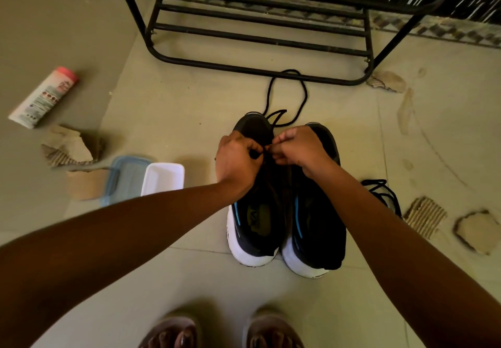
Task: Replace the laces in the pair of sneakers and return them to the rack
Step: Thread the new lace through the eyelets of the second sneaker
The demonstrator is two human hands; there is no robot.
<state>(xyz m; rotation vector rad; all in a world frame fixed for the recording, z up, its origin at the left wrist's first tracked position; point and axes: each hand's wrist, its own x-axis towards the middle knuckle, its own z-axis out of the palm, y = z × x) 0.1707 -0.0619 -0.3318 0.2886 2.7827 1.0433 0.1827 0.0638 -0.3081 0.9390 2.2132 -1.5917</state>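
Note:
Two black sneakers with white soles stand side by side on the floor, toes pointing away: the left sneaker and the right sneaker. My left hand and my right hand meet over the left sneaker's front eyelets, both pinching a black lace. That lace loops forward across the floor to the foot of the black metal rack. Another black lace lies bundled on the floor right of the sneakers.
A white tray and a blue-rimmed lid lie left of the sneakers. A white tube with a pink cap lies farther left. Torn cardboard scraps are scattered on both sides. My sandalled feet are at the bottom edge.

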